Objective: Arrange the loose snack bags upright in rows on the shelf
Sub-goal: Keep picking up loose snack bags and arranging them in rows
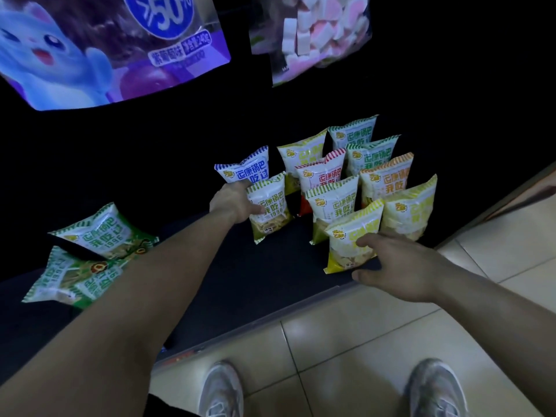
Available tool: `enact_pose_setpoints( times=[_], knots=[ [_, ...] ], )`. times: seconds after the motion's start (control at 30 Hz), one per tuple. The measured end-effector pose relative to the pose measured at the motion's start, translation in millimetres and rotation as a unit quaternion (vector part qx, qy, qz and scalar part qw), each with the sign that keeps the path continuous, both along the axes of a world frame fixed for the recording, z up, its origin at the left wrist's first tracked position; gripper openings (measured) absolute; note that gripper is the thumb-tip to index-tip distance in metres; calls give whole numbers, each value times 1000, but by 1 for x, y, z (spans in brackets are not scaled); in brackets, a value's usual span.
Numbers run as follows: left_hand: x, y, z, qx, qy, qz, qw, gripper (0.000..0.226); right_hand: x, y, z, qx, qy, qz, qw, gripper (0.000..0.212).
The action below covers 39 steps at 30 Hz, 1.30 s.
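Both hands were out over the dark shelf (240,275). The left hand (236,203) held a dull green bag (270,206) by its side, with the thumb on the front and the fingers behind it. That bag stood up at the left end of the rows. The right hand (400,266) was loose, its fingers spread, with one fingertip on the front of a yellow bag (349,233) that stood at the very front. Around them more snack bags (334,203) stood up in rows, with a blue bag (246,167), a red bag (322,173) and an orange bag (388,176) among them. Two bright green bags (99,233) lay flat far to the left, one partly on the other. Two shoes (221,389) stood on the pale floor tiles (361,341) below the shelf.
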State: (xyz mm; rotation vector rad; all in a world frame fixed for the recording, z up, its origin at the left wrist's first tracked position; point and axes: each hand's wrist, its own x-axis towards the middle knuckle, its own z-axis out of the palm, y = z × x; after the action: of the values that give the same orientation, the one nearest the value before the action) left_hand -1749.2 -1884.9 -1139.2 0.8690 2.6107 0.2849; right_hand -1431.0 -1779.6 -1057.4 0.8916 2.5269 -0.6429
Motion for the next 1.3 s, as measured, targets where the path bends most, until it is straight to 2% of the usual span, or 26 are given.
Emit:
enact_pose_setpoints(
  times=[0.13,0.3,0.4,0.5,0.77,1.0,1.1,1.3],
  knots=[
    [4,5,-2,18,13,2,1000,84,-3,-3,0,-11,0,-2,1000,73],
    [12,3,0,-21,103,-27,994,75,-7,-7,1,-9,-11,6,1000,72],
    [14,0,2,-42,171,-50,983,77,-8,-7,1,-6,-15,6,1000,72],
    [13,-1,7,-38,187,-62,980,81,-11,-9,2,-2,-20,11,1000,72],
    [34,-33,79,-81,102,-93,987,69,-36,-28,21,7,-9,34,999,66],
    [79,-161,135,-149,32,-130,980,70,-72,-95,43,13,53,108,993,69],
    [81,-232,147,-162,21,-95,982,69,-83,-134,48,20,61,152,986,67],
    [55,-347,134,-144,-39,45,988,81,-120,-196,36,28,27,224,974,66]
  ],
)
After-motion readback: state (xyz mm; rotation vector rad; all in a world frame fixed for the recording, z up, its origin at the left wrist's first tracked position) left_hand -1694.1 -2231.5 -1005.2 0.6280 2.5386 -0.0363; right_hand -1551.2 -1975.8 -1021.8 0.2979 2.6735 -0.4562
